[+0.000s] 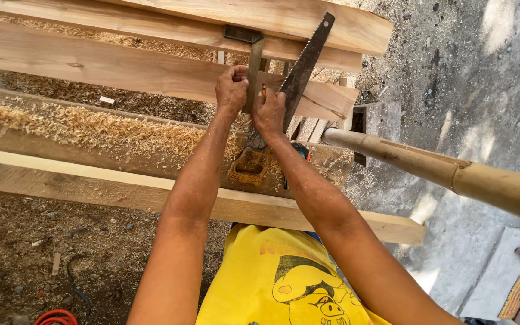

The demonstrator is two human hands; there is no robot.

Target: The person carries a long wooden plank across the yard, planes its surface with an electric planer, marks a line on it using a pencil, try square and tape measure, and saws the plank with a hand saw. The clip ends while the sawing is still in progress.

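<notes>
The left hand [231, 89] pins a try square [253, 66] flat across a plank [121, 69], steadying its edge. The right hand [269, 113] pinches a pencil [264, 91] against the blade; a handsaw [299, 75] rests alongside.

An outdoor carpentry yard, rough and open to the sun. Long wooden planks [121, 66] run across from nine to three o'clock, heaped with sawdust [79, 123]. A handsaw [302, 66] lies at twelve o'clock, a bamboo pole [440, 171] juts in at three, and bare littered ground [43, 253] spreads at seven.
</notes>
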